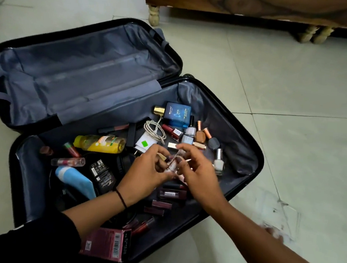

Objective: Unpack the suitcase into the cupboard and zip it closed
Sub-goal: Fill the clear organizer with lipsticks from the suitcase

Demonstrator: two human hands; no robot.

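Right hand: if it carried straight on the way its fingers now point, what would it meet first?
The right hand would first meet the small clear plastic tube that both hands pinch, then the left hand just behind it. Beyond, probably the white charger with a green sticker, though depth is unclear.

Forearms extended from near side, left hand and right hand together, both curled, pinching small clear tube.

Floor: pale glossy tiles with thin grout lines, smudged stain near right. Far right: dark wooden furniture on pale turned legs.
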